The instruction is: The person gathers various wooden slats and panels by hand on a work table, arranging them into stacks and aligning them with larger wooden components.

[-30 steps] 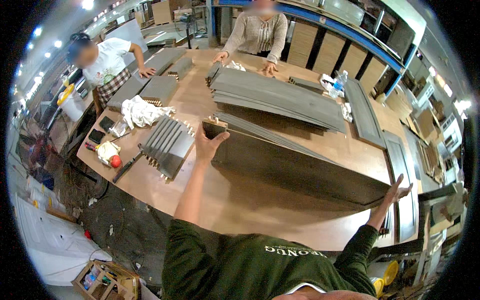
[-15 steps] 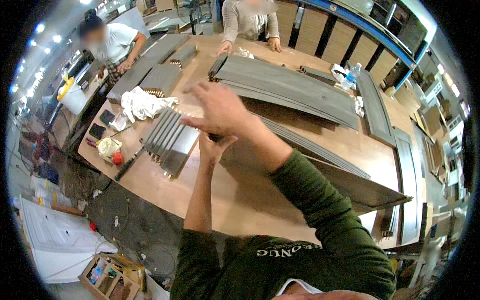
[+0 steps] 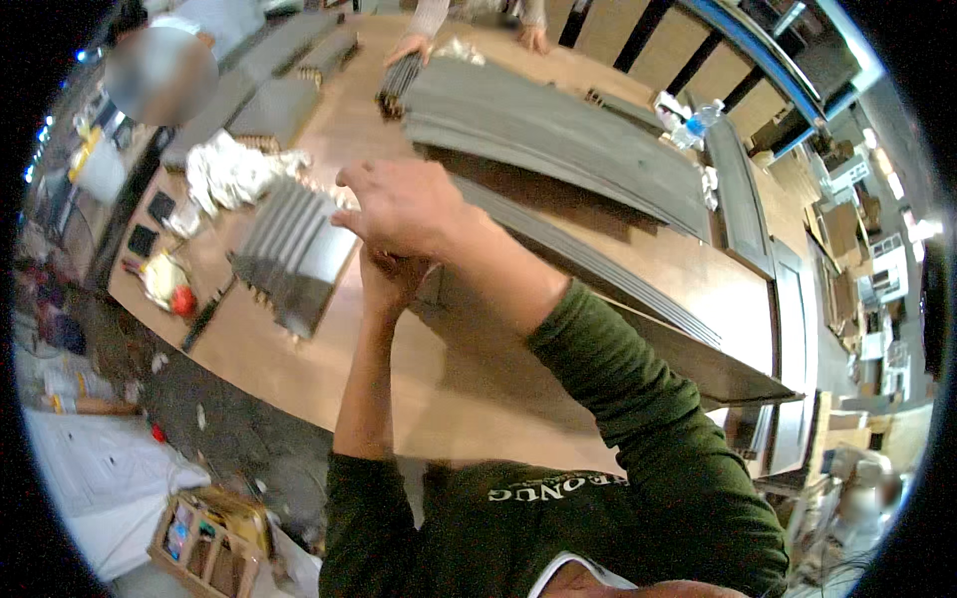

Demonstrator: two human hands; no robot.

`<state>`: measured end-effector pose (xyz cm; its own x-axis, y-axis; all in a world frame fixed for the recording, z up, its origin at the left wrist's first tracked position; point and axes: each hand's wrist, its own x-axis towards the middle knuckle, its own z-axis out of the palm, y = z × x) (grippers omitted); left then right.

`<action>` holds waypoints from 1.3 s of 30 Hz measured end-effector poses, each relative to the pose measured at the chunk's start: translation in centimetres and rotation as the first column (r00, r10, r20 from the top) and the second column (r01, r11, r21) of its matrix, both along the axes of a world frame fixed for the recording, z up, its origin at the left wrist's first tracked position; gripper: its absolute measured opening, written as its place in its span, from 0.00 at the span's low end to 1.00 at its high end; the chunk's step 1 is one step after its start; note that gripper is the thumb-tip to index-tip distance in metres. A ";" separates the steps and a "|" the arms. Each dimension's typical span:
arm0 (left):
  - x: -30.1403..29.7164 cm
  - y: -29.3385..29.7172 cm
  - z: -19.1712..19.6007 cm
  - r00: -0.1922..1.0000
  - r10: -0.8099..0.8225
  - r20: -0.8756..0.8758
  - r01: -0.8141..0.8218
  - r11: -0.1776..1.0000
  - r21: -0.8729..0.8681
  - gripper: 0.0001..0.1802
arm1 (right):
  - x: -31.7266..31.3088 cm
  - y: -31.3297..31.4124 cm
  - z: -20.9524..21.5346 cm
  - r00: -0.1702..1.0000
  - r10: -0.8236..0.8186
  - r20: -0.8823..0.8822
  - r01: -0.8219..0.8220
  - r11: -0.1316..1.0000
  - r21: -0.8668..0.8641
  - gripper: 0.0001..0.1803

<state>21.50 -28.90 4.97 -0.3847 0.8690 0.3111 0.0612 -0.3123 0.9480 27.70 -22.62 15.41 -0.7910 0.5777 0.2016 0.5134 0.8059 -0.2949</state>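
Dark panel [image 3: 723, 372] slants lengthwise from far left to near right; hands [image 3: 404, 209] overlap, grip unclear.

Live from head height, one wide fisheye stares steeply down: green shirt [image 3: 558, 533] close at six o'clock, right hand [image 3: 404, 204] near, toward eleven, table [image 3: 299, 389] running away toward twelve, blue rack [image 3: 755, 50] farther off between one and two.
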 end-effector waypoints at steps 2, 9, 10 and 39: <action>-0.4 0.8 -0.5 0.986 0.077 -0.149 -0.052 0.986 0.161 0.25 | 0.6 -0.1 -0.6 0.978 0.019 -0.210 0.021 0.982 0.188 0.35; -0.4 -0.6 2.6 0.999 -0.033 0.009 0.033 0.999 0.030 0.27 | 15.3 -5.1 3.1 0.902 -0.289 0.320 0.287 0.956 0.054 0.40; -0.3 -0.4 2.4 0.997 -0.031 -0.072 0.039 0.993 0.115 0.26 | 17.6 -5.0 1.6 0.856 -0.333 0.396 0.334 0.940 0.068 0.35; -31.7 -7.9 -10.8 0.297 0.246 -0.923 -0.834 0.537 -0.125 0.19 | 8.4 -4.2 0.7 0.958 -0.191 -0.216 0.128 0.953 -0.273 0.15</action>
<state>-10.21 -36.80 -5.85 -0.6944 0.6233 0.3595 0.7194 0.6122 0.3281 36.12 -26.79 16.10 -0.6311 0.7488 0.2024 0.5190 0.6016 -0.6072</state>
